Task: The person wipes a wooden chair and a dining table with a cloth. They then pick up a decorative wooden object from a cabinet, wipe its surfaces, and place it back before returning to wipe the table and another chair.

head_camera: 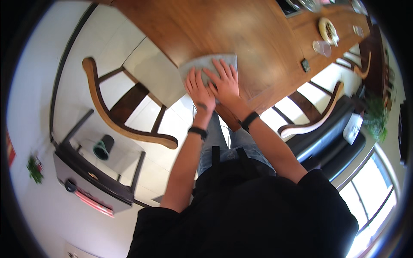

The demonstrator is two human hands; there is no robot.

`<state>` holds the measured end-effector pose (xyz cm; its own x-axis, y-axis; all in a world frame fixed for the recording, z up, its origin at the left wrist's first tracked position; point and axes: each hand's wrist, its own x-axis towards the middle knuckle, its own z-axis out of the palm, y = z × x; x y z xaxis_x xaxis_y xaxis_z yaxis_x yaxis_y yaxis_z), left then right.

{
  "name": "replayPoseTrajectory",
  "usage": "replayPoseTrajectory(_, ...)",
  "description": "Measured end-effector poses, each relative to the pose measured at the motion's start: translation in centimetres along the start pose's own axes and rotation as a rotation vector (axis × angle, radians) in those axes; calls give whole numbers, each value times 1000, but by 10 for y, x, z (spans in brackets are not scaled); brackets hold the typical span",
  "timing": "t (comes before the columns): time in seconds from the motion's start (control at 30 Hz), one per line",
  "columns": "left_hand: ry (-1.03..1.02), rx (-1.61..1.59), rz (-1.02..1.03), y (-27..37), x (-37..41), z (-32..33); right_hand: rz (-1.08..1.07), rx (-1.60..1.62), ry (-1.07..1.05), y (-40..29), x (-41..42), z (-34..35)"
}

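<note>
A folded grey cloth (206, 59) lies flat on a corner of the brown wooden table (206, 29). Both palms are down on it, side by side. My left hand (198, 88) rests on the cloth's left part, fingers pointing forward and slightly apart. Spread wider, the fingers of my right hand (226, 82) press on its right part, the thumb close to my left hand. Neither hand curls around the cloth. Parts of the cloth are hidden under the hands.
Wooden armchairs (121, 121) (309, 125) stand on both sides. Along the table's right lie a small black object (305, 65), a clear plastic cup (322, 48) and a round pale dish (325, 27). A dark bin (104, 147) is on the floor at left.
</note>
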<state>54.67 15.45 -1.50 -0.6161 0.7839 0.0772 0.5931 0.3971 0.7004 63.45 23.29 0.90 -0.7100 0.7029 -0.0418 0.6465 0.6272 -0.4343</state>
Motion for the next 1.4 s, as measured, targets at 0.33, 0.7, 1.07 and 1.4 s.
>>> replayPoseTrajectory(0.33,-615,166,293,57,-74,-3,-15,120,-103,90,-115,-51)
replayPoseTrajectory(0.7,-276,245,587,83,9,73,332,168,170,101,-70,-52)
replayPoseTrajectory(1.07,-1013,262,347,126,-239,-4,321,447,-462,107,-328,-32)
replayPoseTrajectory(1.4,-1355,-329,292,292,-234,27,149,326,229,135,-481,-270)
